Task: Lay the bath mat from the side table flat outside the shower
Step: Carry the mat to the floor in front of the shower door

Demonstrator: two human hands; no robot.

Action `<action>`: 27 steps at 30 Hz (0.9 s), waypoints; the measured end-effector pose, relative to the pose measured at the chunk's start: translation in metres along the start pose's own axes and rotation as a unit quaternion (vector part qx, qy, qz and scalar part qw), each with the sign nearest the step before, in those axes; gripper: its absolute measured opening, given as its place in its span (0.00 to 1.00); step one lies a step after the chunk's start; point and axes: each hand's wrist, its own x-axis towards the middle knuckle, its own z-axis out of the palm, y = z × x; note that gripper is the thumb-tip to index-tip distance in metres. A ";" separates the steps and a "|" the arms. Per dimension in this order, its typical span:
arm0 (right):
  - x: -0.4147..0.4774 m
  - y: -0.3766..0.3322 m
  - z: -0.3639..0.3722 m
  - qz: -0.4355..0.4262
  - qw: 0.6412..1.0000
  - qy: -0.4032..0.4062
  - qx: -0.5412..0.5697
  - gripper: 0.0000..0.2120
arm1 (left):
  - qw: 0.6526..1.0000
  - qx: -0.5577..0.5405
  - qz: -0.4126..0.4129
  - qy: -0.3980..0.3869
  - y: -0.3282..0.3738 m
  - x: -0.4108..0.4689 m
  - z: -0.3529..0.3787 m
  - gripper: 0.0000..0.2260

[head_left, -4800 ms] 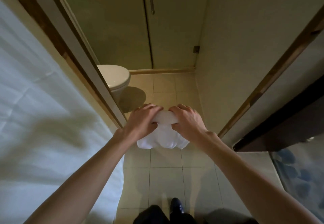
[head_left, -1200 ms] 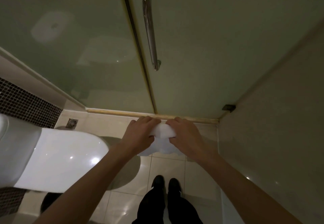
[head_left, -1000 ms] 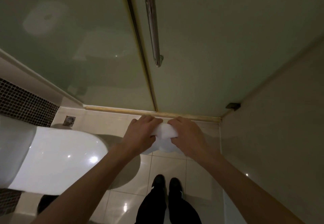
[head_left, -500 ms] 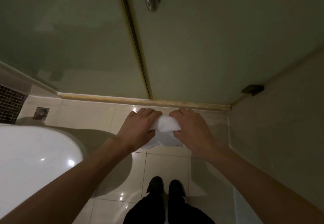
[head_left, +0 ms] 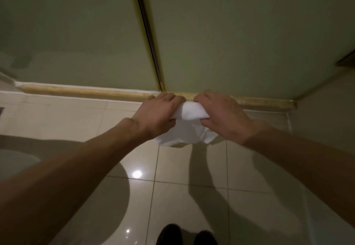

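A person's two bare hands hold one white bath mat [head_left: 187, 127] in the air just above the tiled floor [head_left: 76, 122], close to the floor's far edge where the shower sill [head_left: 86, 92] runs. The left hand [head_left: 157, 114] and the right hand [head_left: 224, 118] sit side by side, knuckles up. Each has its fingers curled over the top of the mat and its thumb tucked beneath, gripping the folded upper edge. The rest of the mat hangs bunched and creased below the hands and is not laid flat. Whether its lowest fold touches the tiles cannot be told.

Directly beyond the fingers stand two frosted glass shower panels, a left panel [head_left: 73, 33] and a right panel [head_left: 240, 33], which meet at one dark vertical seam [head_left: 148, 33]. The hands are level with the foot of that seam. One pale wall [head_left: 326, 129] closes the floor's right edge, and one small dark bracket [head_left: 347, 61] shows at the frame's right border. At the floor's left edge the rim of one white toilet [head_left: 13, 160] juts in, casting a rounded shadow across the tiles. Two dark shoes [head_left: 169, 235] stand at the near edge, below the forearms.
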 end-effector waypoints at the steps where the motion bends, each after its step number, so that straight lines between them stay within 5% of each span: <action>1: 0.007 0.007 0.013 -0.005 1.000 0.010 -0.007 0.20 | 1.000 0.003 0.002 0.006 -0.006 0.007 0.013 0.23; 14: 0.040 0.062 0.132 -0.032 0.989 0.144 -0.021 0.19 | 0.989 0.021 0.032 0.144 -0.036 0.044 0.123 0.23; 27: -0.012 0.050 0.191 -0.086 0.989 0.092 -0.073 0.20 | 0.992 0.084 0.046 0.076 -0.021 -0.006 0.190 0.28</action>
